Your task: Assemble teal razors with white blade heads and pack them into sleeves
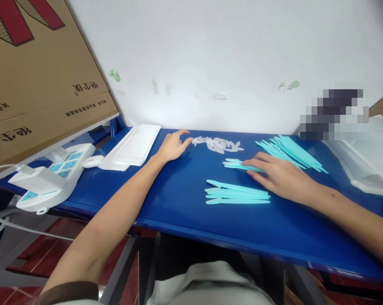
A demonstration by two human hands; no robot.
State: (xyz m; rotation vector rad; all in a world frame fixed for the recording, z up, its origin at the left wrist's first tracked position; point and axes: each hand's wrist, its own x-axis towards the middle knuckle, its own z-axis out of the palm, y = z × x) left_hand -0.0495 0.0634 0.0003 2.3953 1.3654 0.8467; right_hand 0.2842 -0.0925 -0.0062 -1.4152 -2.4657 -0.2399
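Note:
My right hand rests over a small group of thin turquoise plastic sticks, shaped like eyebrow razors. Its thumb and fingers close around their right ends, which are partly hidden. Nearer the front edge, several more such sticks lie side by side, slightly fanned. Behind the right hand is a larger loose pile of turquoise sticks. My left hand is open on the table, fingers apart and holding nothing. Its fingertips are close to a heap of small whitish translucent pieces.
The blue table meets a white wall. On the left are a flat white package, a power strip with chargers, and a large cardboard box. Clear plastic packaging sits at the right.

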